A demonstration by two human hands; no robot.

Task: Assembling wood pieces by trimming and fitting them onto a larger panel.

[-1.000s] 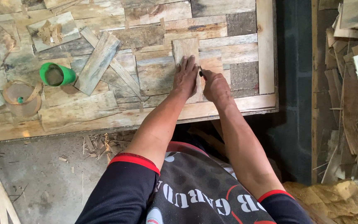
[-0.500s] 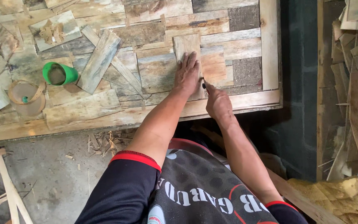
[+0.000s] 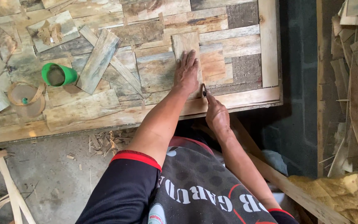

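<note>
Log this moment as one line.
left hand: flat on veneer strip | right hand: holds small blade at strip edge | green cup: left

The person wears a black short-sleeved jersey (image 3: 195, 186) with red-edged sleeve cuffs (image 3: 134, 157), a faint pattern of dark dots, thin red lines and white block lettering across the chest. Both forearms are bare; no rings seem visible, though the fingers are small.

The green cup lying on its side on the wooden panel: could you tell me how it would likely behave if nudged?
The green cup lies on its side, so it would probably roll, likely curving if tapered. It looks like thin plastic, so probably light. Loose wood strips beside it may stop it.
</note>
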